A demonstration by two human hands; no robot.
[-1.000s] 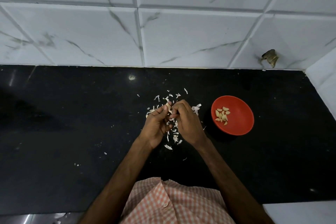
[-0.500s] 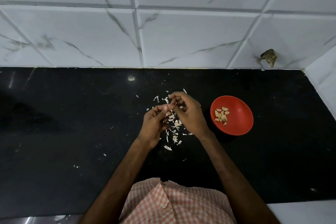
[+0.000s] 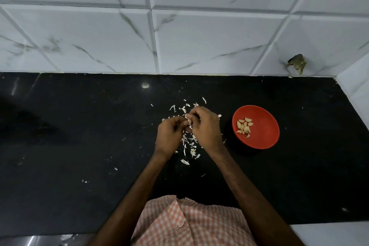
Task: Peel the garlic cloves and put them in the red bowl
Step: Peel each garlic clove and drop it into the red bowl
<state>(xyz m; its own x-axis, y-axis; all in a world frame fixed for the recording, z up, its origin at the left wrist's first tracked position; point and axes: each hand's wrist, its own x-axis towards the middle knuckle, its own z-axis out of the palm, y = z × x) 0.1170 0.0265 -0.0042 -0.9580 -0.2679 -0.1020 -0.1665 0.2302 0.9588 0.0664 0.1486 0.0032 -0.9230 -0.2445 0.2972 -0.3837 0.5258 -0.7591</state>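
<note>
Task judged well under way. The red bowl [image 3: 266,140] stands on the black counter [image 3: 79,126], right of the hands, and holds about a dozen peeled cloves [image 3: 244,127] and nothing else. Loose skins [image 3: 189,146] litter the counter under the hands. Left hand [image 3: 169,136] and right hand [image 3: 205,128], fingers curled, pinch one garlic clove [image 3: 188,123] between them, mostly hidden. No other unpeeled cloves are visible.

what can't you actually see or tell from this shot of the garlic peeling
Head view:
1) The clove pinched between the left hand and right hand: fingers cover most of it, so how much skin remains is unclear.
2) Peeled cloves in the red bowl: small and overlapping, no sure count.
3) Skins on the counter: the hands hide part of the pile; unpeeled cloves there cannot be ruled out.
</note>
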